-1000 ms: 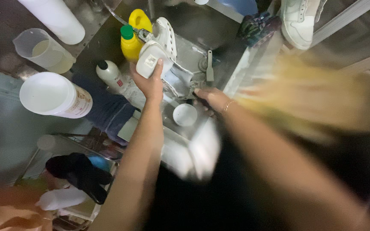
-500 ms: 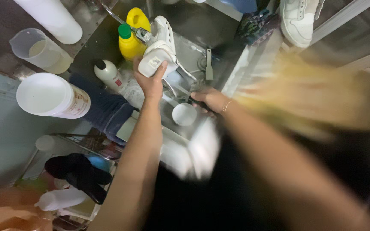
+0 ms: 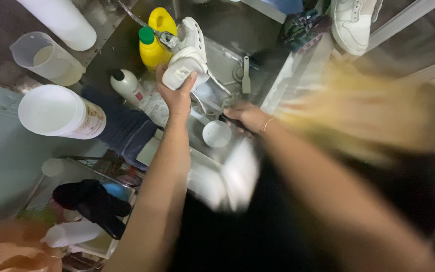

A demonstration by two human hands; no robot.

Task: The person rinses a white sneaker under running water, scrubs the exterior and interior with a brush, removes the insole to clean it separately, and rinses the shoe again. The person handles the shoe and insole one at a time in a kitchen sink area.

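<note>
My left hand (image 3: 176,96) reaches into a steel sink (image 3: 227,60) and grips the heel of a white shoe (image 3: 191,50), holding it up by the faucet hose (image 3: 163,35). My right hand (image 3: 247,117) rests lower in the sink, fingers closed on a dark handle whose end is hidden. A small white round cup (image 3: 216,133) lies just below that hand. A grey scraper (image 3: 246,75) lies on the sink floor beyond it.
A yellow bottle with a green cap (image 3: 151,49) and a white bottle with a black cap (image 3: 127,86) stand left of the sink. A measuring jug (image 3: 46,58), a white tub (image 3: 59,112), dark cloth (image 3: 124,128) and another white shoe (image 3: 353,20) surround it.
Both hands stay where they were in the sink. The view has only shifted a little.
</note>
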